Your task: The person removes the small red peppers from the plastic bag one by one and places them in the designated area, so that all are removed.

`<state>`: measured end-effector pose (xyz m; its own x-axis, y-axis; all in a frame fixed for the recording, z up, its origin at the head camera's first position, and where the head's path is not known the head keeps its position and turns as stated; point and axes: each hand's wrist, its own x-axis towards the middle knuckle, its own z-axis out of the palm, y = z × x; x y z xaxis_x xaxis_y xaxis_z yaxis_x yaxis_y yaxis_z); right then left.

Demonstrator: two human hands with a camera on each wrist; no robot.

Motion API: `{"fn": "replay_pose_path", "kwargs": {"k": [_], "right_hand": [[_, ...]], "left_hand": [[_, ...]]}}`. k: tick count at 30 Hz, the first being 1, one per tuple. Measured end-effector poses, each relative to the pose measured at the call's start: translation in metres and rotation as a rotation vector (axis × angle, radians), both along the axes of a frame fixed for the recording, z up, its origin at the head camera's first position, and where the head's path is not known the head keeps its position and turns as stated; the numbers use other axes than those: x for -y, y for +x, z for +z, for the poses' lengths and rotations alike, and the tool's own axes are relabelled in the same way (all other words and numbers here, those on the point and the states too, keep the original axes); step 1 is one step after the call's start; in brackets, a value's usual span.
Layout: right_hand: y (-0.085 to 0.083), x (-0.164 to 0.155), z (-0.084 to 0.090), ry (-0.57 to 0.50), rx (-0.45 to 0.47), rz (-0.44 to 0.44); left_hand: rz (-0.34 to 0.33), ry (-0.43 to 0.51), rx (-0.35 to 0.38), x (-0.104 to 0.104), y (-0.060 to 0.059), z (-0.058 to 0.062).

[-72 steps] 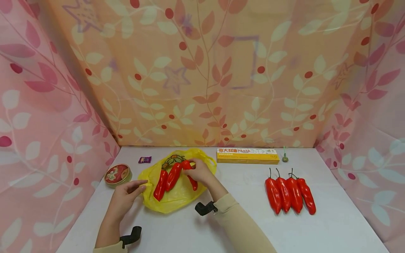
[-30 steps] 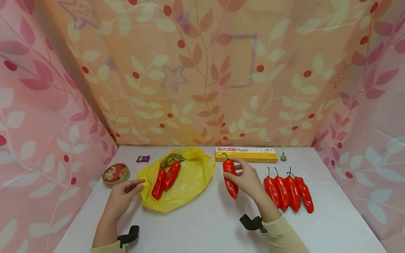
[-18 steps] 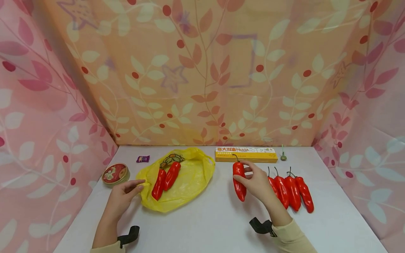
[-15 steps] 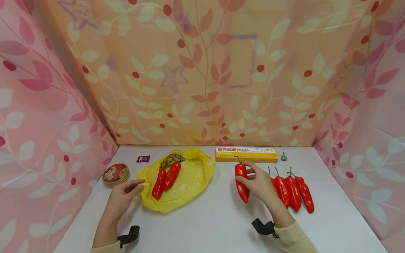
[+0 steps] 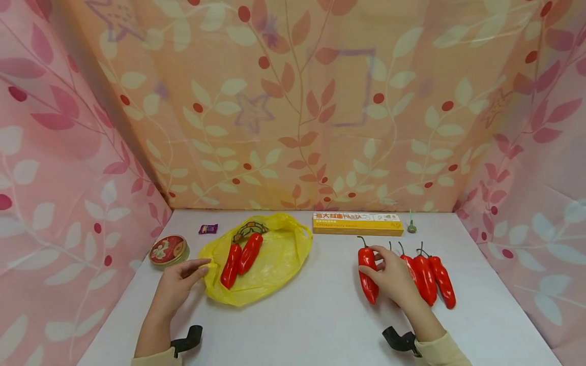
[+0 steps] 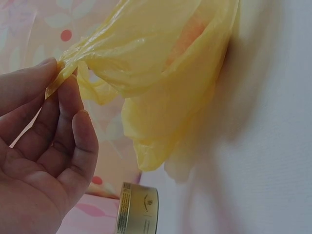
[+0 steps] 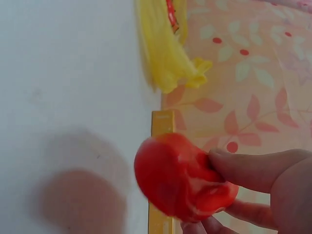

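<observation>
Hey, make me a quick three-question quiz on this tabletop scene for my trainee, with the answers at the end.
1. What is the left hand doing to the yellow plastic bag?
2. In the head view, where is the red chili pepper held by the right hand?
a) left of the bag
b) between the bag and the row of chili peppers
c) over the bag
3. True or false: in the head view, the round tin is left of the pasta box.

Key: 1. Pinching its edge. 2. b. 3. True.

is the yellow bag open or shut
Open: the head view shows the yellow bag spread wide, two red peppers plainly visible inside, and the left hand pinching its edge.
</observation>
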<state>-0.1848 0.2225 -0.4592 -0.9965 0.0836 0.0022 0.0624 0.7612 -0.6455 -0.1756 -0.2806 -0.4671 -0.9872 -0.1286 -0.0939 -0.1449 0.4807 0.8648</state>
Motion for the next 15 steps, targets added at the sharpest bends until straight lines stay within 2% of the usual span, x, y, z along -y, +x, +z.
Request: {"fn": "replay_pose_path", "kwargs": {"k": [8, 15], "right_hand": [[0.005, -0.011, -0.006, 0.114, 0.044, -0.016], [0.004, -0.016, -0.012, 0.162, 0.044, -0.015]], "left_hand": [[0.008, -0.001, 0.013, -0.001, 0.000, 0.000], [0.004, -0.001, 0.006, -0.002, 0.000, 0.000]]}}
